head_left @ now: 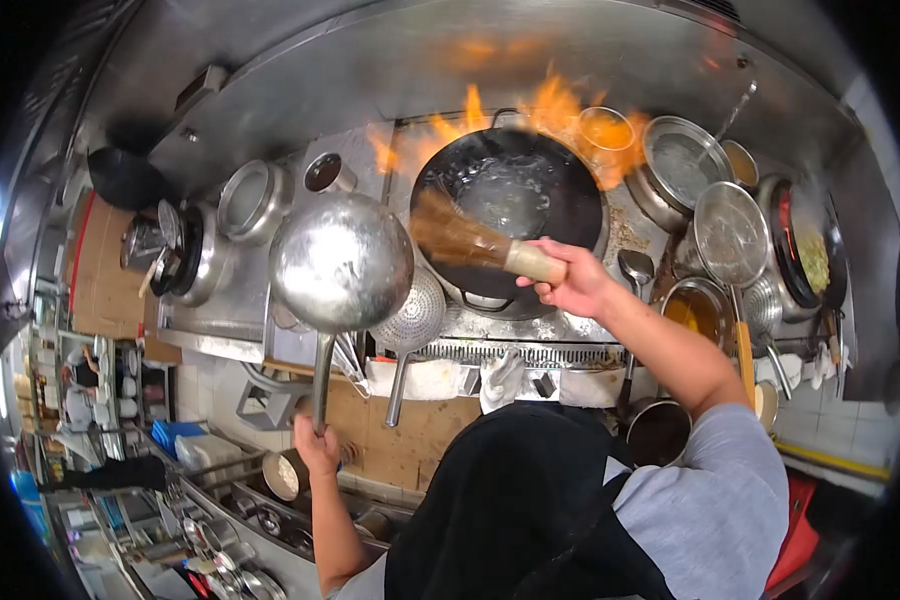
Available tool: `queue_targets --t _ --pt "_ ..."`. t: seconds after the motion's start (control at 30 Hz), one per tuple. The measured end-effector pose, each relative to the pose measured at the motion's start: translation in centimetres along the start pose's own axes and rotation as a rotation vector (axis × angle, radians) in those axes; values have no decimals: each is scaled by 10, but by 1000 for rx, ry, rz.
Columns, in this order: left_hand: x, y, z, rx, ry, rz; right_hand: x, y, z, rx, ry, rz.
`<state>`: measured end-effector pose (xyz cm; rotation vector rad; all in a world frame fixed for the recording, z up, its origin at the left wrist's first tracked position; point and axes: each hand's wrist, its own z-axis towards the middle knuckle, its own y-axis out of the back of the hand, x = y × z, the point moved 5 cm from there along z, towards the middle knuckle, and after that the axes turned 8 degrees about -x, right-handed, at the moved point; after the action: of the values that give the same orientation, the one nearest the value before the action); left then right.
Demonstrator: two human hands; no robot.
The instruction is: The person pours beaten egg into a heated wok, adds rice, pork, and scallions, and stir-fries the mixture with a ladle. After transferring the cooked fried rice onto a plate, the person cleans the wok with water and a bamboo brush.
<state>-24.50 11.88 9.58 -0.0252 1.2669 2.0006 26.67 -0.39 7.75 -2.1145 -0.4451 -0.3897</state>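
Note:
My right hand (568,280) is closed round the pale handle of a brown-bristled wok brush (460,235). The brush is held over the near left part of a large black wok (580,200), which has bubbling liquid at its bottom. Flames (555,105) rise behind the wok's far rim. My left hand (316,445) grips the handle of a big steel ladle (340,262), its rounded underside facing the camera. This ladle hangs left of the wok and partly covers a perforated skimmer (412,310).
Right of the wok stand a steel pot (680,160), a wire strainer (730,230) with a wooden handle and a pot of yellowish liquid (698,312). Steel pots (250,200) and a cup of dark liquid (325,172) sit to the left. Cloths (502,380) line the stove's front edge.

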Motion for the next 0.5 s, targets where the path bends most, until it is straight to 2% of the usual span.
queue_targets --t 0.03,0.1,0.17,0.2,0.23,0.27,0.3,0.4,0.43,0.5 --pt "-4 -5 -5 41 45 -23 5 0 -2 6 -20 -12" --pt "17 -23 -39 144 194 -41 25 9 -12 125 181 -275" --pt "-5 -40 -54 234 421 -230 55 2 -28 -167 419 -916" --pt "-22 -42 -54 243 426 -236 67 -8 -32 -63 778 -1110" --pt "-38 -46 -55 305 515 -224 77 -14 -38 -74 773 -1120" --pt "-50 -54 -59 366 603 -212 83 -33 -48 -42 790 -1461" --pt "-61 -65 -63 373 603 -224 85 -47 -51 -6 791 -1802" --pt "-67 -101 -74 323 587 -129 64 -45 28 220 358 -1916" --pt "-69 -115 -79 311 598 -134 59 -38 76 90 404 -1866" --pt "-64 -146 -91 349 575 -82 47 -29 149 -355 831 -1700"
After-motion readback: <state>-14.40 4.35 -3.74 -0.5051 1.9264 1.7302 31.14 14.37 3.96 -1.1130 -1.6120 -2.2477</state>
